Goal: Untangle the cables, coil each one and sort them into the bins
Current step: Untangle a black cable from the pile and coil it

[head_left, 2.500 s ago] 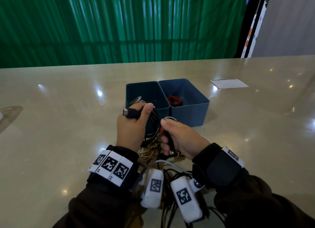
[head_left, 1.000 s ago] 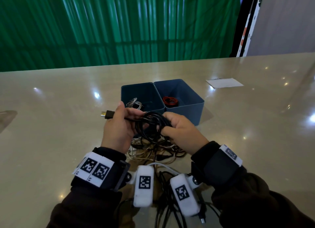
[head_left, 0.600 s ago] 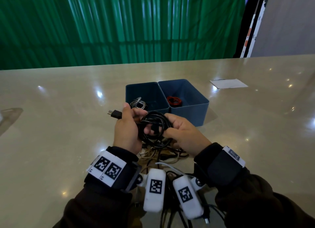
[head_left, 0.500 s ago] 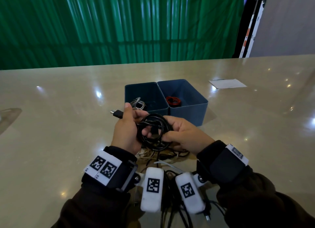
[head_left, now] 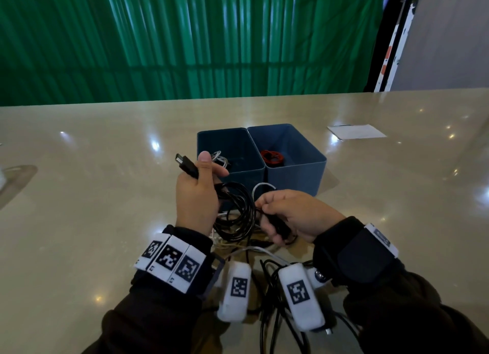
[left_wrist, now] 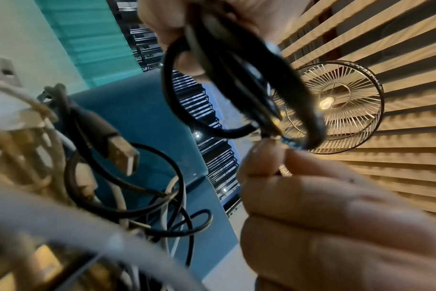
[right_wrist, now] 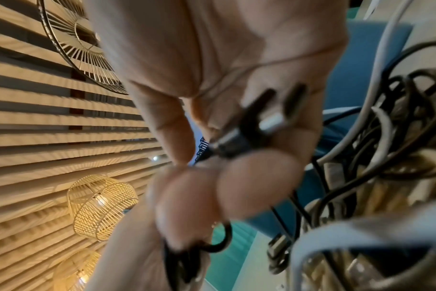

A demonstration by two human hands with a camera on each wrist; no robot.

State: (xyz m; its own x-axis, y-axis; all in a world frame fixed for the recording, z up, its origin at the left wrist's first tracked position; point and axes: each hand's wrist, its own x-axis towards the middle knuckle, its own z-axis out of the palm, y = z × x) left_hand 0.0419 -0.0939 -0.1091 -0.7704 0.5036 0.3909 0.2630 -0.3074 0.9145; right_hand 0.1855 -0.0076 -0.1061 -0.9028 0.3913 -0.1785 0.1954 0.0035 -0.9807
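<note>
Hands meet above the beige table (head_left: 79,221), both engaged on one black cable (head_left: 235,213). Left hand (head_left: 197,195) has its fingers curled round the gathered loops of the coil, thumb raised, with one black plug (head_left: 185,164) protruding past the thumb toward the far left. Right hand (head_left: 293,213) pinches the cable's other black plug (head_left: 275,225) between thumb and curled fingers; the right wrist view shows that plug's metal tip (right_wrist: 271,123) lying across the fingers.

Remaining tangle (head_left: 238,244) of black, white and tan cables lies on the table directly beneath the hands; the left wrist view shows a USB-A connector (left_wrist: 122,153) among it.

Two blue bins (head_left: 293,179) stand side by side just beyond the hands, walls touching. Left bin holds a white cable (head_left: 219,158); right bin holds a coiled red cable (head_left: 271,158).

White paper sheet (head_left: 356,132) lies on the table well to the right of the bins.

Wrist bands and the white camera units (head_left: 235,291) carry square black-and-white coded markers; no brand name or legible lettering is discernible on any item.
</note>
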